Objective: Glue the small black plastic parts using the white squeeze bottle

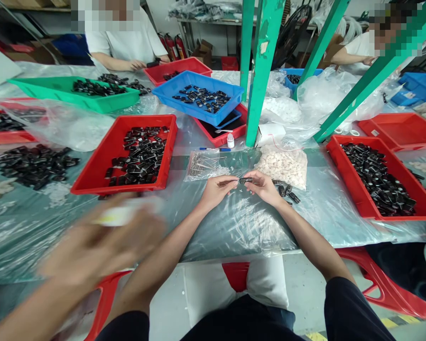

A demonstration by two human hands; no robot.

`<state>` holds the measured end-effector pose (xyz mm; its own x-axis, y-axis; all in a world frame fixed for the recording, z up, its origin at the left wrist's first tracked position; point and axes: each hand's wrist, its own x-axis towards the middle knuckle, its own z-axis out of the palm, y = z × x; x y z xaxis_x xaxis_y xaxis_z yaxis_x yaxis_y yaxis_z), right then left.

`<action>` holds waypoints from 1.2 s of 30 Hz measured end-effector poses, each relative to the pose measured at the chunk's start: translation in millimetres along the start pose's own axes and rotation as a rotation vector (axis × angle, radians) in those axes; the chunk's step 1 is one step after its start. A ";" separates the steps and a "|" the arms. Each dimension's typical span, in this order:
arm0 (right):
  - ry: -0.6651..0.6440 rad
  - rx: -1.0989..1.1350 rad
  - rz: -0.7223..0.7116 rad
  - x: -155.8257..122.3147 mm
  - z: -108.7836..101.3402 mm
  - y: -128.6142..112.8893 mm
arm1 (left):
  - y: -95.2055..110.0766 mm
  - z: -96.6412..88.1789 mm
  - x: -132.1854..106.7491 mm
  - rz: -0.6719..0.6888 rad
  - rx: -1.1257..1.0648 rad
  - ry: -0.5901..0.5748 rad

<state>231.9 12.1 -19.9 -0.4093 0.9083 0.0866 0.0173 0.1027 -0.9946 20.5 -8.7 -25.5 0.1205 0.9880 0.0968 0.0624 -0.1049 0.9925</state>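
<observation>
My left hand (pixel 216 190) pinches a thin metal pin that points right toward a small black part (pixel 246 180). My right hand (pixel 262 186) pinches that black part between thumb and fingers. Both hands meet just above the plastic-covered table (pixel 234 222). Beside my right hand lie a few loose black parts (pixel 289 193). Behind my hands lie a clear bag of metal pins (pixel 206 166) and a bag of small white pieces (pixel 284 166).
Red trays of black parts sit left (pixel 92 177) and right (pixel 362 199). A green post (pixel 261 71) rises behind the bags. Blue (pixel 199 106) and green (pixel 71 97) trays stand farther back. A co-worker's blurred hand (pixel 102 241) reaches in at the lower left.
</observation>
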 end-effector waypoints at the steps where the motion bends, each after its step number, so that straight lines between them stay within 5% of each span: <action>1: -0.001 0.000 -0.005 0.0 -0.2 0.0 | 1.0 0.5 0.0 0.008 -0.010 0.011; 36: -0.065 0.173 0.108 -2.0 0.0 -17.2 | 6.4 0.2 -2.7 0.131 0.032 0.019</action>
<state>232.4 8.6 -3.0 -0.4714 0.8817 -0.0192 -0.0908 -0.0702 -0.9934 20.8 -12.1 -19.4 0.1108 0.9675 0.2272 0.0793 -0.2365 0.9684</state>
